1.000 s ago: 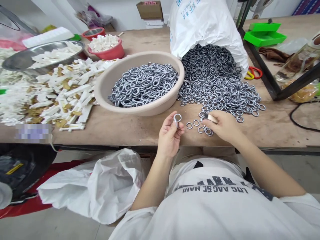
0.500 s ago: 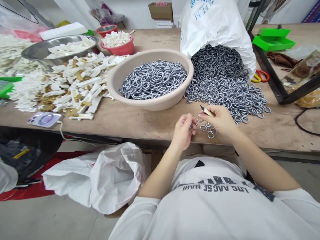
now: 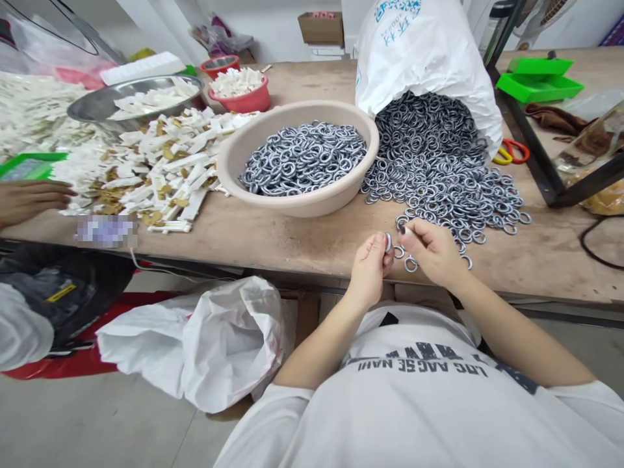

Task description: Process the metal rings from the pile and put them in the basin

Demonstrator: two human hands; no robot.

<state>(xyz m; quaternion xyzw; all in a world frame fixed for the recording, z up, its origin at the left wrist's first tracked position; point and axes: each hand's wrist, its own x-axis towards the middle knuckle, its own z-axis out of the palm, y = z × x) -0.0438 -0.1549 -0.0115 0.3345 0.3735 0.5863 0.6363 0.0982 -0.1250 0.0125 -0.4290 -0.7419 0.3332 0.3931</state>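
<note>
Between the thumb and fingers of my left hand (image 3: 369,268) is a grey ring (image 3: 389,242), held upright over the table's front part. My right hand (image 3: 433,250) is closed around a small knife (image 3: 407,231) with a pale handle and a dark tip; the tip is close to the ring, and whether they touch I cannot tell. Several loose rings (image 3: 411,264) lie on the table beneath and between my hands. Behind my right hand spreads a heap of the same rings (image 3: 453,188), spilling from a white sack (image 3: 424,52). A beige basin (image 3: 297,207) full of rings stands left of it.
On the left lie white and tan strips (image 3: 160,166), a steel bowl (image 3: 80,110) and a red bowl (image 3: 244,103). Another person's hand (image 3: 34,200) rests by a green tray (image 3: 46,168). Right: a black metal frame (image 3: 541,172), scissors (image 3: 515,151). An open white bag (image 3: 234,338) stands below the table.
My left hand now shows a ring held up in its fingers. My right hand has turned, and the knife's tip points differently. Another person's hand has come in at the left.
</note>
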